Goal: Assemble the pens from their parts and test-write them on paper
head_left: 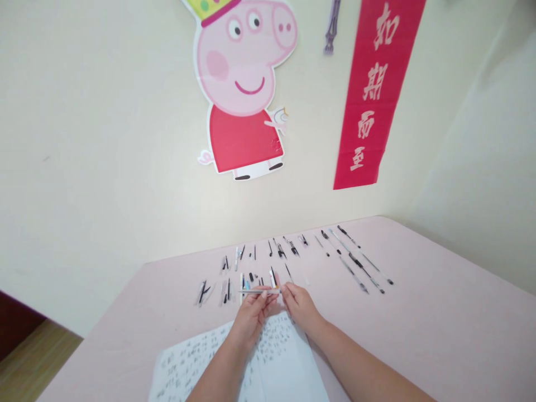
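Observation:
Held level above the top edge of the written paper is a slim grey pen (251, 291); whether it is whole or only a part of one I cannot tell. My left hand (252, 312) pinches it around the middle, thumb on top. At its right end, my right hand (302, 307) has thumb and fingers closed, partly hiding the tip. Just beyond my hands lie several pen parts, among them a black cap (251, 277) and a dark thin refill (288, 272). Under my forearms is a white sheet of paper (288, 368) covered with handwriting.
Pens and pen parts lie in rows on the pink table (419, 312). Long pens (366, 272) are at the right, and small clear bags with dark parts (204, 291) at the left. The wall behind carries a cartoon pig cutout (247, 134) and a red banner (372, 111).

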A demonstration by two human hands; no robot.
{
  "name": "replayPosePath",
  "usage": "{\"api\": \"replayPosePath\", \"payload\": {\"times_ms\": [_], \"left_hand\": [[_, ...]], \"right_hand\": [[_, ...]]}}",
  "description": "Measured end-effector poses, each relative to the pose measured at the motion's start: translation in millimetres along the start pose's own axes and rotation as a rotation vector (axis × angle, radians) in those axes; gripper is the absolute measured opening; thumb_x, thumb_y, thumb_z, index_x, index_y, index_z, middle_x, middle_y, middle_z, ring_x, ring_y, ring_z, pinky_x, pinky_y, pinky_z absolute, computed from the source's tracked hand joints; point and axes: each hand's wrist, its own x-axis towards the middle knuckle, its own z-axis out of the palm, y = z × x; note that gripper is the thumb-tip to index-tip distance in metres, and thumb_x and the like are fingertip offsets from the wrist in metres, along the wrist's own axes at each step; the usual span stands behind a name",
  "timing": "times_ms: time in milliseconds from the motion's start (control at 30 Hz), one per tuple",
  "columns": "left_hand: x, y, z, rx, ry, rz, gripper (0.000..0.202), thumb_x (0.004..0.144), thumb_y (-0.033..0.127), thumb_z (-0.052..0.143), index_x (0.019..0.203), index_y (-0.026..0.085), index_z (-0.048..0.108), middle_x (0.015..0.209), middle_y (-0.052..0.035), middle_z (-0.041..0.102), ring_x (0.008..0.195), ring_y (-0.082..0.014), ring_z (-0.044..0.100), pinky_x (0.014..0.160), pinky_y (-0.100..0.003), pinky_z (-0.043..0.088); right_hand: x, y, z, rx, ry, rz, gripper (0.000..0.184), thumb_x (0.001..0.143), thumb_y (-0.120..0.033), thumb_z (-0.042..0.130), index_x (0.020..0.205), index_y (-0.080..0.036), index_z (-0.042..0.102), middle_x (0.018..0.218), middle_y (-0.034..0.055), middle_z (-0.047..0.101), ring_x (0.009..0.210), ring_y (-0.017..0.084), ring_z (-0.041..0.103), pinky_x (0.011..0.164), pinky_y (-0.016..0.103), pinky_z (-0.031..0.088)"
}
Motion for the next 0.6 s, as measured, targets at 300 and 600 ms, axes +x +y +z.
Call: {"api": "replayPosePath", "payload": {"times_ms": [300, 600], "left_hand": [[2, -2, 0.2, -0.008, 0.014, 0.036, 0.019, 0.068, 0.021, 0.072, 0.084, 0.013, 0.064, 0.082, -0.0062, 0.072, 0.078, -0.0128, 0.067, 0.076, -0.022, 0.052], [3, 0, 1.9, -0.043, 0.034, 0.025, 0.015, 0.070, 0.017, 0.069, 0.083, 0.013, 0.064, 0.081, -0.0058, 0.072, 0.078, -0.0124, 0.067, 0.077, -0.022, 0.052]], "right_hand": [[-1, -4, -6, 0.162, 0.012, 0.020, 0.039, 0.090, -0.047, 0.033, 0.072, -0.018, 0.053, 0.060, -0.0007, 0.055, 0.051, 0.012, 0.050, 0.052, 0.023, 0.039], [-2, -9, -10, 0.005, 0.037, -0.113, 0.014, 0.087, -0.030, 0.042, 0.084, -0.020, 0.051, 0.075, -0.0002, 0.056, 0.067, 0.014, 0.052, 0.063, 0.025, 0.039]]}}
